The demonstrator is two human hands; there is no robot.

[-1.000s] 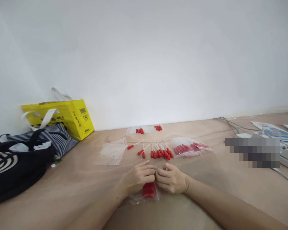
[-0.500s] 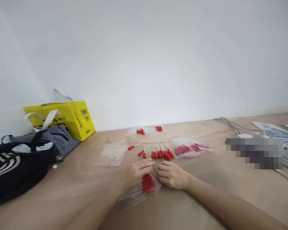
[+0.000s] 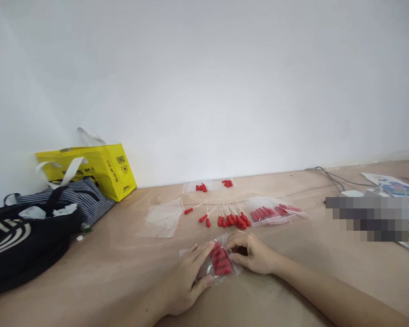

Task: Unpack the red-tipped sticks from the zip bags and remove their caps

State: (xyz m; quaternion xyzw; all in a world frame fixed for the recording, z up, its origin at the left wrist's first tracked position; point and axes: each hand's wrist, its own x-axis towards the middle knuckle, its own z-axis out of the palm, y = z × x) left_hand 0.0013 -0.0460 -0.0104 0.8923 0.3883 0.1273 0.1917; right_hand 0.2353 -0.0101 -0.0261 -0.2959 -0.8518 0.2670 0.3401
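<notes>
A clear zip bag (image 3: 236, 269) packed with red-bulbed droppers (image 3: 221, 261) lies on the table in front of me. My left hand (image 3: 186, 279) rests flat over its left part, fingers outstretched and thumb apart, hiding the glass ends. At the bag's right edge, my right hand (image 3: 254, 253) is curled, with thumb and fingertips pinching the plastic. Just beyond, loose droppers with red rubber bulbs (image 3: 230, 220) lie in a row, bulbs towards me. Filled zip bags (image 3: 276, 211) overlap to their right. Flat clear bags (image 3: 160, 220) lie to the left.
Farther back, another clear bag (image 3: 214, 185) with red bulbs lies near the wall. On the left stand a yellow bag (image 3: 121, 170), a striped bag (image 3: 92, 200) and a black bag (image 3: 34, 250). Cables (image 3: 330, 175), printed papers (image 3: 391, 184) and a blurred-out item (image 3: 368, 218) are on the right.
The filled bag has turned and shifted slightly right. My left hand has come back towards me and now spreads flat on it. My right hand has opened from a tighter curl into a pinch.
</notes>
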